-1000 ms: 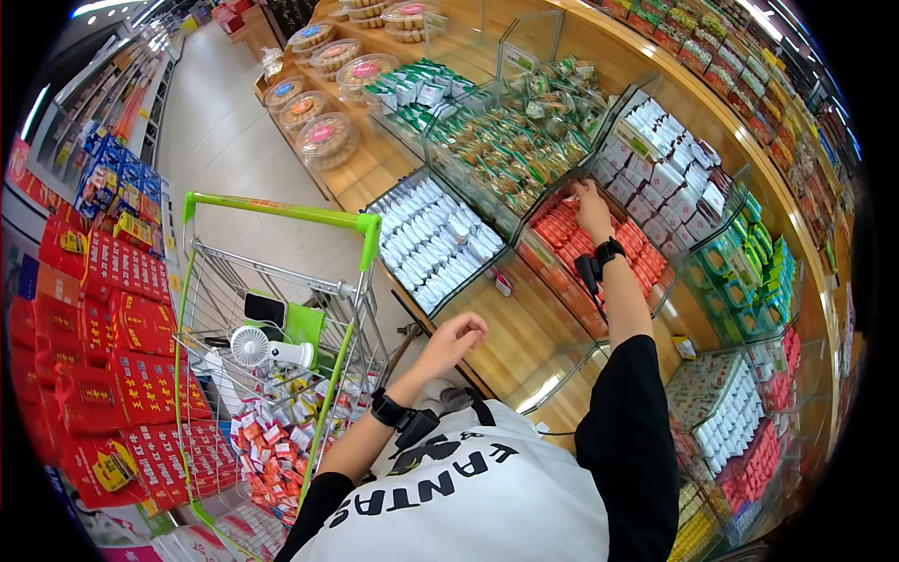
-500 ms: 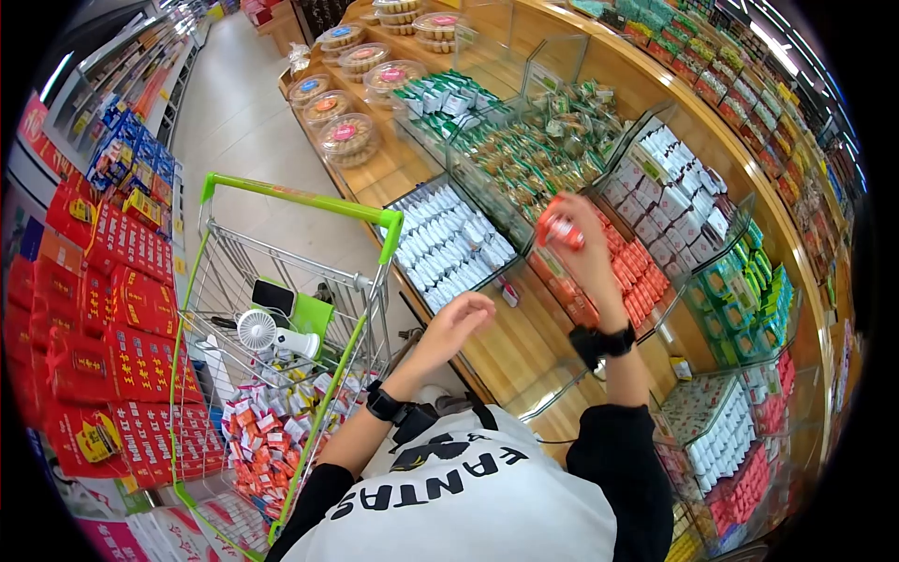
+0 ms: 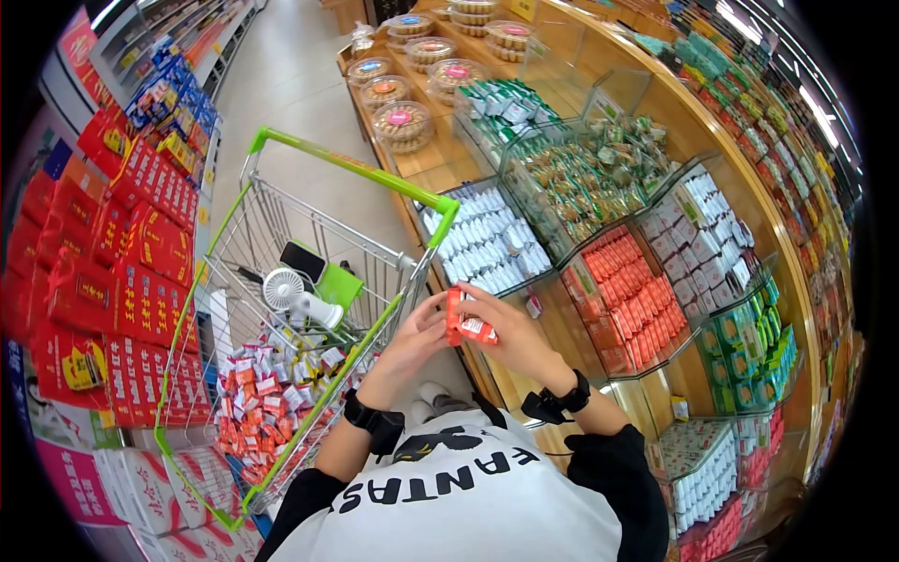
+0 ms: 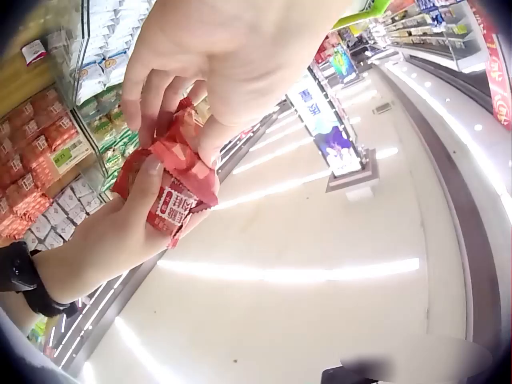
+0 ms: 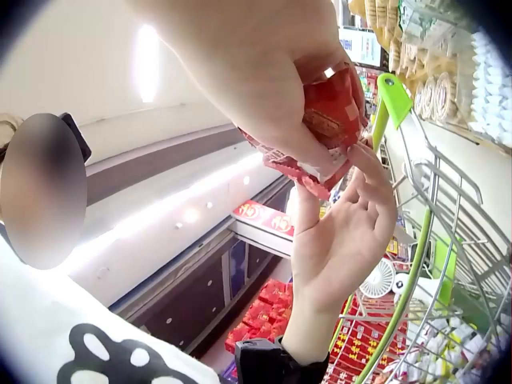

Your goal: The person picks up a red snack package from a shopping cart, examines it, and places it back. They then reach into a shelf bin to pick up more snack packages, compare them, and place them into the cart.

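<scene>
Crinkly, crimp-edged red packets (image 3: 455,320) have moved closer — both hands (image 3: 409,339) (image 3: 514,335) hold them.

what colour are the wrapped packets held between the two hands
The packets are red with white printed areas, seen best in the left wrist view.

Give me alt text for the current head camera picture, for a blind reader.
A person's left hand and right hand hold red packets. At left stands a green-handled shopping cart with small packets and a white fan; wrapped snacks line the wooden counter at right.
</scene>
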{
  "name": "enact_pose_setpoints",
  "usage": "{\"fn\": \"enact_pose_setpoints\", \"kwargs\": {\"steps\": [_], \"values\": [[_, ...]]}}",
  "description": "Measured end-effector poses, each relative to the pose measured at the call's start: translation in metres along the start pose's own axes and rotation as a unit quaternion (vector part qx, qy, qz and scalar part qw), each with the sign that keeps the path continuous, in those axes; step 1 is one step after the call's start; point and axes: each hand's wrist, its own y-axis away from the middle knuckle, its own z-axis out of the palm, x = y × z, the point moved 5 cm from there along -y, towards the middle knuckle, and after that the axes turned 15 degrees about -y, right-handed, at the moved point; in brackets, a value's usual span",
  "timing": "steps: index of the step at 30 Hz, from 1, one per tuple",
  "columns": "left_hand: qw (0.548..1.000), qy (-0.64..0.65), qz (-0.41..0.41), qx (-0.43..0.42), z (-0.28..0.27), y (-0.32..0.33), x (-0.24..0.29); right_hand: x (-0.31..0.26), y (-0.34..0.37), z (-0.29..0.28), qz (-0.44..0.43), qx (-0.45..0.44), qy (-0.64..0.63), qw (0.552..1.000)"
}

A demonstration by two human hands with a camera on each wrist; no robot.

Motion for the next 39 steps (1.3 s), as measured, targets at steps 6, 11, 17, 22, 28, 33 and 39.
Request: {"fn": "enact_pose_setpoints", "kwargs": {"steps": [6,11,17,22,28,33,39], "values": [[0.996,0.011,0.038,0.084,-0.027,0.033,0.008,-0.007,-0.006,0.028,-0.032,-0.036,-0.006,0.999],[0.973,-0.119,0.102,0.172,-0.038,0.061,0.032,-0.005,-0.008,0.044,-0.011,-0.035,-0.097,0.995],[0.931,-0.169,0.168,0.277,-0.046,0.089,0.057,0.005,-0.009,0.069,0.157,-0.061,-0.299,0.939],[0.9,-0.198,0.197,0.334,-0.048,0.109,0.067,0.001,-0.013,0.09,0.229,-0.117,-0.39,0.884],[0.882,-0.186,0.229,0.366,-0.052,0.125,0.07,0.003,-0.013,0.103,0.25,-0.104,-0.435,0.859],[0.863,-0.219,0.226,0.395,-0.051,0.134,0.074,-0.012,-0.021,0.103,0.253,-0.105,-0.466,0.841],[0.826,-0.249,0.262,0.433,-0.049,0.138,0.077,-0.031,-0.023,0.099,0.196,-0.142,-0.418,0.876]]}}
